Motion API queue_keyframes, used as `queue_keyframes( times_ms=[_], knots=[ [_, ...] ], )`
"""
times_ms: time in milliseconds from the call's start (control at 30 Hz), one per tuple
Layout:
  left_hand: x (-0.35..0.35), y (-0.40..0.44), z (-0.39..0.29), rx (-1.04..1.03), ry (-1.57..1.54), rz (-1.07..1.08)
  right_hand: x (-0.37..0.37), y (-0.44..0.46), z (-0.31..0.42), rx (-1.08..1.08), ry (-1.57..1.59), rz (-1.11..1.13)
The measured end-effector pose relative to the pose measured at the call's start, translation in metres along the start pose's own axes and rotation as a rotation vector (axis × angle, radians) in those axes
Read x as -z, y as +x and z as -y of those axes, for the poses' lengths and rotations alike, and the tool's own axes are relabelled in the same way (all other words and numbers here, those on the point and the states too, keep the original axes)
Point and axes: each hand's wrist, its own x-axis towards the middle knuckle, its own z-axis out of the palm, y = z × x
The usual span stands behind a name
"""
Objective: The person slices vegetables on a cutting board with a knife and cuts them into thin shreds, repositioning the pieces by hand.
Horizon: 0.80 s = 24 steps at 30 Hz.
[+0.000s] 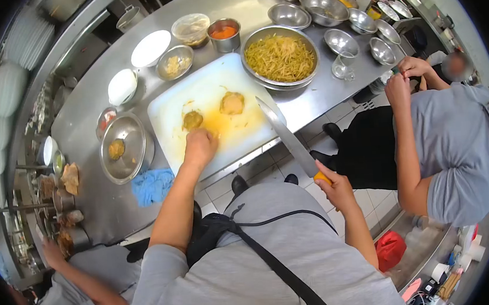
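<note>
A white cutting board (167,107) lies on the steel table, with a wet yellow stain across its middle. My left hand (201,146) is closed over the board, knuckles up; what its fingers hold, if anything, is hidden. Just beyond it sits a yellowish-brown clump of food (192,120). A paler round piece (232,103) rests farther right on the board. With my right hand (336,189) I grip the orange handle of a large knife (291,143). Its long blade points up and left, the tip over the board's right side.
A steel bowl of yellow-green shreds (281,58) stands at the board's far right corner. On the left are a steel bowl (147,151) with one clump and a blue cloth (153,187). Other people work at right (453,138) and lower left (89,282).
</note>
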Motion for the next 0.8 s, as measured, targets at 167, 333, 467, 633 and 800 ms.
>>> queue_keyframes(
  times_ms=[167,333,467,633,800],
  knots=[
    [0.008,0.028,-0.028,0.080,-0.471,0.109,-0.036,-0.003,-0.022,0.029,0.038,-0.111],
    [-0.001,0.078,-0.048,0.021,-0.766,0.090,-0.046,-0.003,-0.033,0.075,0.060,-0.139],
    [-0.003,0.081,-0.040,-0.098,-0.261,-0.248,-0.039,-0.005,-0.019,-0.022,0.048,-0.098],
    [0.012,0.046,-0.009,0.044,0.164,-0.425,-0.037,-0.001,-0.023,0.027,0.074,-0.099],
    [-0.012,0.009,0.011,-0.015,0.027,-0.328,-0.030,0.015,-0.011,0.191,0.152,0.025]
  ],
)
